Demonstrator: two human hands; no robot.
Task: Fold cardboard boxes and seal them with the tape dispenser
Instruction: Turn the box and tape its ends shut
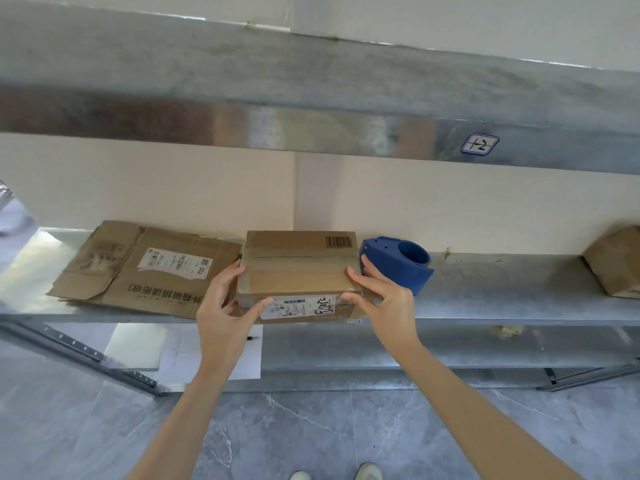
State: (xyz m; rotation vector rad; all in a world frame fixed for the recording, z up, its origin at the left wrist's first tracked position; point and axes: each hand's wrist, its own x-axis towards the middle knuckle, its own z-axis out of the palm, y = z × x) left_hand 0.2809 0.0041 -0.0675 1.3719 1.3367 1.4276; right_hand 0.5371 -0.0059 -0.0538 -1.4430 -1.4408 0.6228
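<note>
Taped box (299,268) on metal shelf (502,299). Left hand (225,306) grips its 9 o'clock end, right hand (384,299) its 3 o'clock end (thumbs on front). Blue tape dispenser (401,261) just beside, 3 o'clock.

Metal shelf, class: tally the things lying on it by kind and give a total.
Assembled brown cardboard boxes: 2
Flattened brown cardboard box: 1
Blue plastic tape dispenser: 1
Total: 4
</note>
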